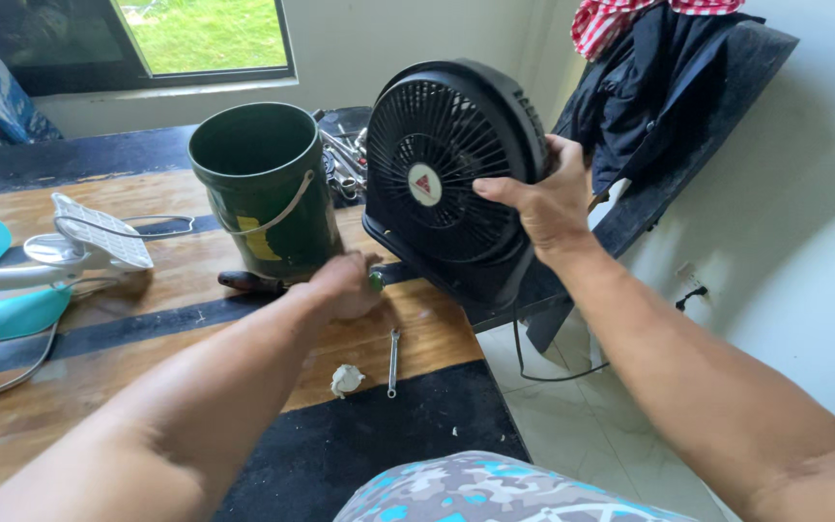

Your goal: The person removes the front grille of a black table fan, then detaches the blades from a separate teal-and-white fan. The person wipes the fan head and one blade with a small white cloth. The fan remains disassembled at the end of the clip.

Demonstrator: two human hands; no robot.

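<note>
Black plastic fan (451,174) is gripped at its right rim by the right hand (545,205), tilted at the tabletop's (195,319) right edge | left hand (345,285) is closed on a screwdriver (248,282) beside the green bucket (263,188) | fan is best held steady while the tool is raised.

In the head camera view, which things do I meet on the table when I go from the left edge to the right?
White grille piece → green bucket → left hand on a screwdriver → small wrench → black fan → right hand gripping the fan's rim.
</note>
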